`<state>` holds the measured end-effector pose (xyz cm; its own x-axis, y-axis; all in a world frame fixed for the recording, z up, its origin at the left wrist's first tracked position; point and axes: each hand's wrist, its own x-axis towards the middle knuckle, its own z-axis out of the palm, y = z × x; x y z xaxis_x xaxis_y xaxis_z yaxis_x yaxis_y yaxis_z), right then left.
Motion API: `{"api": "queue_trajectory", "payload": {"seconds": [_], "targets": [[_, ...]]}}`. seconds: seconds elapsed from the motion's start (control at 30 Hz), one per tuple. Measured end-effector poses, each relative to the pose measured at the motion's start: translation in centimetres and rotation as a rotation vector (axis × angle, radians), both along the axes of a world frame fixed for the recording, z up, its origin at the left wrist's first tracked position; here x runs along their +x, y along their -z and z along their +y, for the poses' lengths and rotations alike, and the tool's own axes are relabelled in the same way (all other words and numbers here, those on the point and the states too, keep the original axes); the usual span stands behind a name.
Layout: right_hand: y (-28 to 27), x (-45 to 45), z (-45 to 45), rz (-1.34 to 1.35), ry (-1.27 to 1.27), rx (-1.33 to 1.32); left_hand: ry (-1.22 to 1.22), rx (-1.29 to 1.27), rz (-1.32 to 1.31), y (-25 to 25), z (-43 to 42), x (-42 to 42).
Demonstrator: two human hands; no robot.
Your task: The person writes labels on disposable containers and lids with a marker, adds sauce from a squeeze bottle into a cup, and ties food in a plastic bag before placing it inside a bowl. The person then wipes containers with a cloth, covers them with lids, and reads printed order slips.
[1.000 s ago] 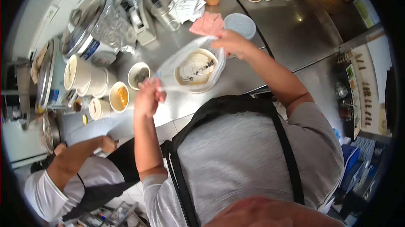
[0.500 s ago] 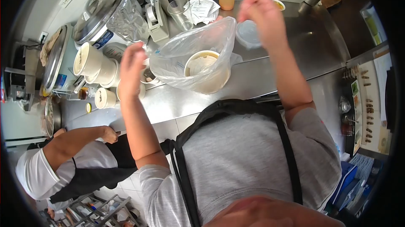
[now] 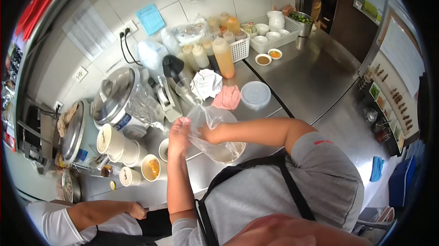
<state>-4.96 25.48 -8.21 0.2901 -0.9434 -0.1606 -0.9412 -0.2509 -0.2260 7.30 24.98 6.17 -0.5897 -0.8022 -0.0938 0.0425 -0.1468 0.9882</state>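
Note:
A clear plastic bag stands on the steel counter with a round takeaway bowl in its bottom. My left hand pinches the bag's left edge near the top. Across the bag's opening reaches my right hand, its fingers curled at the film and partly hidden by the plastic. To the left of my left hand are an open paper cup with orange-yellow food and stacked paper bowls. Beyond the bag lie a pink cloth and a round clear lid.
A tape dispenser, crumpled white paper and sauce bottles stand behind the bag. Large lidded pots are at the left. Two small sauce dishes sit near a white basket. A co-worker's arm is at lower left.
Both hands, raised apart on either side of the bag before, have come together at it. The bag's wide mouth is now drawn in. The view has tilted up toward the wall.

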Motion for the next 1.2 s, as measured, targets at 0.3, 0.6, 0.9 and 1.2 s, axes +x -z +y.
{"api": "queue_trajectory", "payload": {"seconds": [0.3, 0.6, 0.9, 1.2], "targets": [[-3.4, -1.6, 0.9, 0.215, -0.144, 0.038, 0.092, -0.023, 0.076, -0.7, 0.6, -2.0], [-17.8, -4.4, 9.1, 0.245, -0.08, 0.27, 0.058, -0.287, -0.241, -1.3, -1.7, 1.5], [-18.5, -15.1, 15.7, -0.434, 0.261, -0.012, 0.281, -0.049, -0.046, 2.0, 0.7, 5.4], [-0.3, -1.8, 8.4, -1.555, 0.187, 0.111, 0.503, -0.011, 0.081, 2.8, 5.5, -1.7]]}}
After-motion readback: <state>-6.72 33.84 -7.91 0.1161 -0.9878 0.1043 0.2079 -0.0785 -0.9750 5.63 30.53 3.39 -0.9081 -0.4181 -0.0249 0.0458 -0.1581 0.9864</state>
